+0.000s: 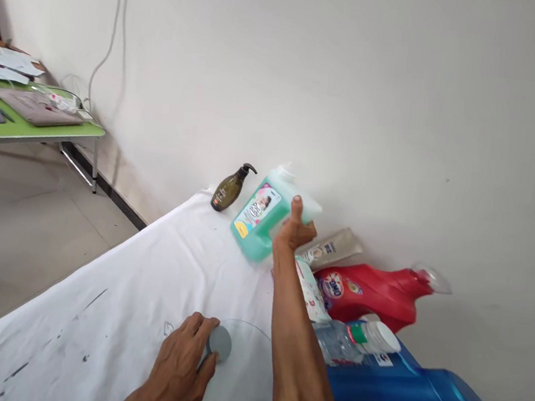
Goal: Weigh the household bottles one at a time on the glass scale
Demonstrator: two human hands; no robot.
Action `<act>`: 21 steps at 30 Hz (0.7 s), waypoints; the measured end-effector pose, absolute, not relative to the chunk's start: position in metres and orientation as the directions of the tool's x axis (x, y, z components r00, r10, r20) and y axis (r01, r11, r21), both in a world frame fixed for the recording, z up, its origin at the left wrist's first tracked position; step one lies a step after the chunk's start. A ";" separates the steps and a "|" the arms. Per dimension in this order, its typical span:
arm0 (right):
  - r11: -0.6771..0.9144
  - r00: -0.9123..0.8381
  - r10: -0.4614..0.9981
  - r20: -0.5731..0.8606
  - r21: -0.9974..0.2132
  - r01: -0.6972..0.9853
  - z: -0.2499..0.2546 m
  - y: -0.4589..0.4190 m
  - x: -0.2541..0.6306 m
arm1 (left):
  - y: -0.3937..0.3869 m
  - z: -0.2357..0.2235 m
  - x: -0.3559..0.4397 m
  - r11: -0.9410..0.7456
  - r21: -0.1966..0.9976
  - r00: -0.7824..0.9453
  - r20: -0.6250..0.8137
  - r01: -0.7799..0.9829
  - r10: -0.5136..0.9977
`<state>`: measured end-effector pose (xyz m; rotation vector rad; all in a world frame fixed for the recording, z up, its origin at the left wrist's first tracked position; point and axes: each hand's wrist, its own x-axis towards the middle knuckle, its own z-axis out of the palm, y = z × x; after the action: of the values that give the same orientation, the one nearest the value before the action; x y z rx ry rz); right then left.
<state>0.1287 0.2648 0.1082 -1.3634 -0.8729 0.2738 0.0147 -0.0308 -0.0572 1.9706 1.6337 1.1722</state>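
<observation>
My right hand [296,229] is wrapped round the handle of a large translucent jug [258,215] of green liquid. The jug has a white cap and a colourful label, and it leans a little over the white cloth near the wall. Lower down, my left hand [184,361] has its fingers and thumb closed round a grey round knob-like piece [220,344]. A clear or greyish rounded surface [239,384] lies under and beside that piece; its kind I cannot make out. Just left of the jug stands a dark pump bottle [229,190].
Right of my forearm lie a beige tube [339,247], a red OMO bottle [373,293], a patterned packet [311,292], a clear plastic bottle [341,341] and a blue bottle [401,386]. A green table [24,131] with papers stands far left. The wall [357,95] rises behind.
</observation>
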 end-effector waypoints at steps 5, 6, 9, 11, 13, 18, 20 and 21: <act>0.127 0.684 0.624 0.379 -0.912 0.389 0.092 0.292 0.133 | -0.028 -0.040 0.007 -0.276 0.742 0.062 0.303 0.610 0.951; 0.112 0.669 0.637 0.382 -0.905 0.410 0.091 0.293 0.135 | -0.027 -0.036 0.005 -0.268 0.754 0.068 0.286 0.600 0.956; 0.091 0.578 0.708 0.407 -0.863 0.496 0.092 0.281 0.147 | -0.026 -0.027 0.002 -0.241 0.775 0.072 0.246 0.584 0.966; 0.087 0.501 0.747 0.436 -0.813 0.576 0.093 0.258 0.158 | -0.026 -0.024 0.001 -0.222 0.788 0.078 0.217 0.575 0.973; 0.070 0.440 0.763 0.473 -0.738 0.671 0.093 0.227 0.171 | -0.026 -0.022 0.000 -0.206 0.797 0.081 0.194 0.569 0.978; -0.131 0.403 0.809 0.428 -0.537 0.833 0.087 0.162 0.212 | -0.027 -0.021 0.000 -0.175 0.813 0.076 0.160 0.555 0.984; -0.248 0.437 0.834 0.336 -0.479 0.842 0.084 0.156 0.225 | -0.027 -0.020 -0.001 -0.173 0.815 0.074 0.158 0.553 0.985; -0.300 0.456 0.843 0.286 -0.453 0.839 0.082 0.156 0.228 | -0.028 -0.019 -0.001 -0.169 0.816 0.074 0.154 0.553 0.985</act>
<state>0.2285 0.1565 0.0821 -2.1630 -1.3991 0.0081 -0.0012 -0.0277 -0.0186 1.7857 1.5249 0.9760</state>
